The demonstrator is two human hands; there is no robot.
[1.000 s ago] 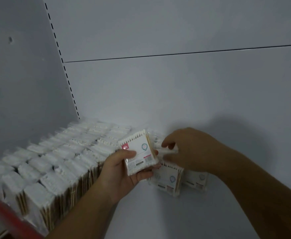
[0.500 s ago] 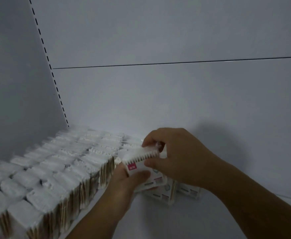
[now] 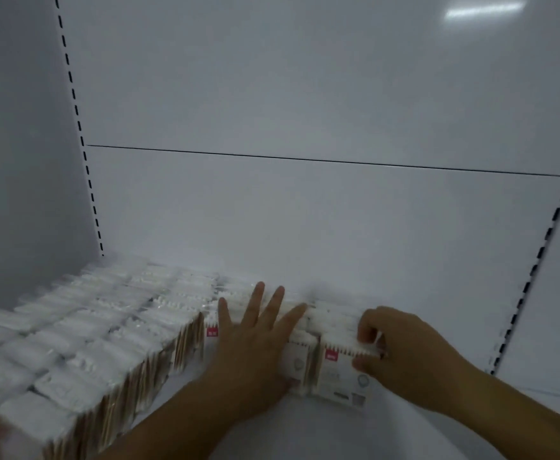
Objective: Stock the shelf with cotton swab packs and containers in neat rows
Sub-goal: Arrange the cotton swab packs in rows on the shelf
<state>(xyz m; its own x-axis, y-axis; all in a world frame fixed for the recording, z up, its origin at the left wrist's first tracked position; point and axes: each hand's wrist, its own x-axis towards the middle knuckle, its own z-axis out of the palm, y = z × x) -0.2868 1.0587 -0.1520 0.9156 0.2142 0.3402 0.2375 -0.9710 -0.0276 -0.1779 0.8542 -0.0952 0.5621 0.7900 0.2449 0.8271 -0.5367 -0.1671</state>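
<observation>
White swab packs (image 3: 83, 327), too blurred to count, lined the shelf (image 3: 338, 436); the left hand (image 3: 255, 343) pressed flat on 1 row (image 3: 211, 322) while the right hand (image 3: 404, 355) pinched 1 pack (image 3: 338, 376).

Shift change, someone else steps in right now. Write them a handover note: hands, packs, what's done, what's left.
Left hand: flat, fingers spread, pressing on the new packs beside the full rows.
Right hand: pinches the top edge of the front pack, which stands upright on the shelf.
Done: the shelf's left part is packed in rows.
Left: release this pack, then fill the bare right part. No containers in view.
</observation>
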